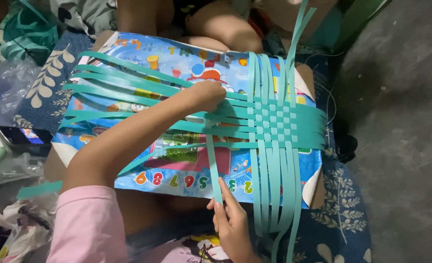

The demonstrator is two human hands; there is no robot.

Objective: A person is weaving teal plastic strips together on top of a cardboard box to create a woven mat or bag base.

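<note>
A mat of woven teal strips [280,122] lies on a colourful picture board [186,63]. Loose ends fan out to the left, front and back. My left hand [207,95] reaches across the board and presses its closed fingers onto the horizontal strips just left of the woven patch. One single vertical teal strip [213,165] runs from under those strips toward me. My right hand [231,221] pinches its near end at the board's front edge.
Another person's bare legs [220,29] sit beyond the board. A dark phone [23,136] and clear plastic bags [6,83] lie at the left. A bundle of teal strips [28,29] rests at the far left. Grey floor [401,122] is on the right.
</note>
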